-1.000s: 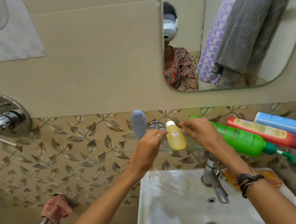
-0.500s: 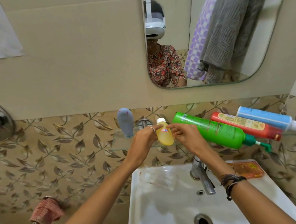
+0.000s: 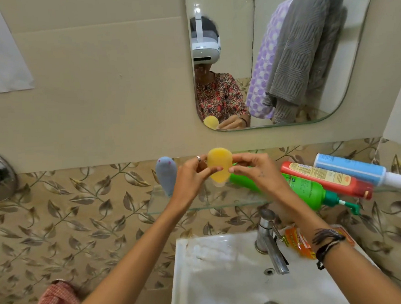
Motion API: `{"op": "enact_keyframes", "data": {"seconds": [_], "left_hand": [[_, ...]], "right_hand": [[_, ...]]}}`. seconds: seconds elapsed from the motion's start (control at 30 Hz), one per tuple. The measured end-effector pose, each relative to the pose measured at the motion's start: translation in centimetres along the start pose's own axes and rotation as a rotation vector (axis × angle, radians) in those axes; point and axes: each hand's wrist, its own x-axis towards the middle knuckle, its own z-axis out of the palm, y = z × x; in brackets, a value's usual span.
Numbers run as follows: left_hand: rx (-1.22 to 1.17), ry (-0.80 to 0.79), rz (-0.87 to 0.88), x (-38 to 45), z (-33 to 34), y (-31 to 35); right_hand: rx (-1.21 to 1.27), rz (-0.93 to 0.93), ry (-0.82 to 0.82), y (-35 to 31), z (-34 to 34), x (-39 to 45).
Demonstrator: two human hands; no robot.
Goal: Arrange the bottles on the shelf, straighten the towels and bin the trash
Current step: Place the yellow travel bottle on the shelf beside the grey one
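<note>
- Lower left of frame: red checked cloth (image 3: 55,302) draped over a rail end.
- Grey bottle (image 3: 166,178) upright at left end of glass shelf (image 3: 198,205).
- Left hand (image 3: 190,178) raised mid-frame, thumb and fingers pinching the yellow bottle (image 3: 220,164) from the left.
- Yellow bottle centre frame, inverted, above the shelf.
- Right hand (image 3: 255,170) pinches it from the right.
- Green bottle (image 3: 309,191), red bottle (image 3: 327,178), blue bottle (image 3: 352,168) lie tilted on the right; green nozzle overhangs the edge.
- Bare shelf glass between grey and green.
</note>
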Motion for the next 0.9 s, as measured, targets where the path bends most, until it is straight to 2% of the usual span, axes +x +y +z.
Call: {"op": "enact_keyframes", "data": {"seconds": [0.13, 0.33, 0.5, 0.7, 0.9], "left_hand": [[-0.076, 0.001, -0.005, 1.6, -0.5, 2.6], [-0.171, 0.060, -0.058, 2.6, -0.3, 4.5], [-0.227, 0.011, -0.070, 2.9, -0.8, 5.2], [-0.298, -0.069, -0.016, 2.7, -2.0, 6.1], [-0.138, 0.100, 0.042, 2.2, -2.8, 6.6]], "right_hand": [[0.151, 0.036, -0.028, -1.2, -1.0, 1.1], [0.167, 0.072, -0.058, -2.1, -1.6, 2.0], [0.133, 0.034, -0.051, -3.0, -2.3, 2.3], [0.220, 0.000, -0.034, -4.2, -2.6, 3.0], [0.252, -0.038, -0.047, -4.3, -1.9, 3.3]]}}
